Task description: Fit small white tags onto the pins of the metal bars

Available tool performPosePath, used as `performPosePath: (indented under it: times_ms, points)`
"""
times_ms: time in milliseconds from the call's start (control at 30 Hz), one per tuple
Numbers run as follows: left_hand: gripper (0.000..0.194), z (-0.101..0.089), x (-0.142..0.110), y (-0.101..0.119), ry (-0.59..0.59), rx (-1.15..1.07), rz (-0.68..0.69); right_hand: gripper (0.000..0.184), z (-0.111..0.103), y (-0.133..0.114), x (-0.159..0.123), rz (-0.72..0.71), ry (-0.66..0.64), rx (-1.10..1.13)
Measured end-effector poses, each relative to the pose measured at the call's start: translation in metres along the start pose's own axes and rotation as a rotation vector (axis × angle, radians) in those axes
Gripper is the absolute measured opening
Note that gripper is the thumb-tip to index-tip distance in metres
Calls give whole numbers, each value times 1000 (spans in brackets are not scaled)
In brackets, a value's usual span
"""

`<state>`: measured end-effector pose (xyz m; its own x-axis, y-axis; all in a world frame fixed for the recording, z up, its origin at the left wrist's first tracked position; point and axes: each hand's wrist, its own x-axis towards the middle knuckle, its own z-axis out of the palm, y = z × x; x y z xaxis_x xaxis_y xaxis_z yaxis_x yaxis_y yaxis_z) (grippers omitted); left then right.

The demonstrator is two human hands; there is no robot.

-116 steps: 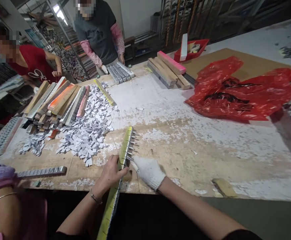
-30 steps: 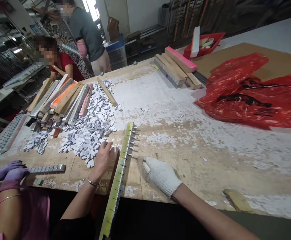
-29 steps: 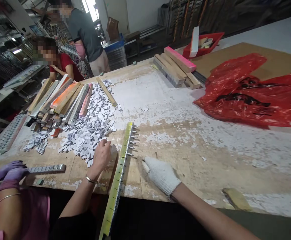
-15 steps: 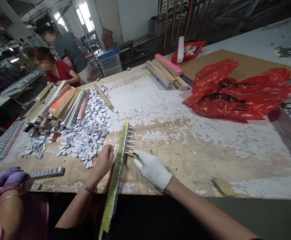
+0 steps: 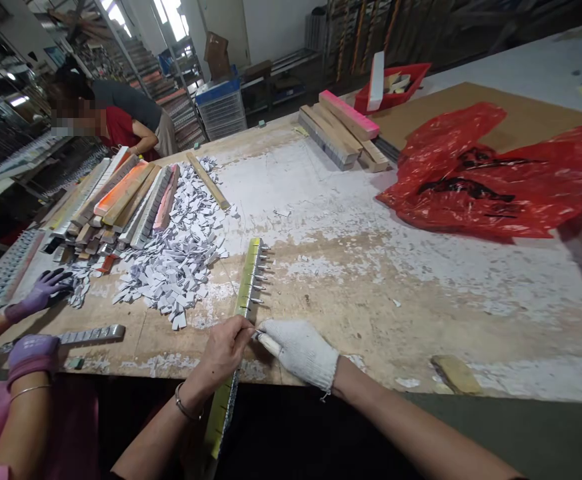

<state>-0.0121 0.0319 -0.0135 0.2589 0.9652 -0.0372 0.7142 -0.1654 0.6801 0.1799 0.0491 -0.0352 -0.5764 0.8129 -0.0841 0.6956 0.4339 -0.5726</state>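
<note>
A long yellow-green strip (image 5: 245, 297) lies on the worn wooden table (image 5: 351, 280) and overhangs its near edge. Several small metal pins stick out of its right side. My bare left hand (image 5: 223, 350) is closed on the strip near the table edge, fingers pinched at its right side. My right hand (image 5: 301, 349), in a white knit glove, is closed and meets the left fingertips beside the strip, with a pale taped fingertip or small piece showing between them. A heap of small white pieces (image 5: 175, 257) lies left of the strip.
A stack of wooden and coloured strips (image 5: 115, 200) sits at the left, more strips (image 5: 341, 133) at the back, a red plastic bag (image 5: 485, 177) at the right. A person in purple gloves (image 5: 35, 347) holds a metal strip at my left. Two other people stand behind the table.
My left hand left the white pieces and came back to the strip. My gloved right hand moved in to meet it. The purple-gloved person's far hand reached forward to the pieces.
</note>
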Motion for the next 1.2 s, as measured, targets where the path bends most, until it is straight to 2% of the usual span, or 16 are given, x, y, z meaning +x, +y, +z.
performPosePath:
  times_ms: [133, 167, 233, 267, 400, 533, 700, 900, 1000, 1067, 1133, 1200]
  points:
    - [24, 1, 8, -10, 144, 128, -88, 22, -2, 4, 12, 122, -38, -86]
    - [35, 0, 11, -13, 176, 159, -110, 22, 2, 6, 16, 154, -30, -122]
    - [56, 0, 16, -18, 159, 188, -109, 25, 11, 8, 22, 179, -10, -185]
    - [55, -1, 18, -20, 127, 190, -98, 25, 16, 9, 25, 177, 3, -214]
    - [28, -1, 22, -29, 50, 167, -110, 26, 27, 7, 30, 131, 35, -284]
    - [26, 2, 22, -34, 66, 104, -148, 24, 23, 3, 36, 115, 1, -323]
    - [27, 14, 21, -30, 163, 149, -59, 16, 20, 5, 43, 122, -58, -336]
    - [24, 18, 21, -29, 171, 194, 17, 18, 24, 3, 53, 130, -92, -314]
    - [31, 10, 21, -32, 122, 169, 2, 19, 20, 2, 55, 123, -92, -299]
    - [28, -2, 23, -37, 67, 174, -21, 23, 16, 2, 48, 119, -72, -293]
    - [25, -19, 29, -46, 80, 338, -87, 30, 13, 5, 37, 118, -33, -268]
    - [31, -37, 38, -55, 98, 644, -140, 39, 13, 9, 24, 132, 20, -220]
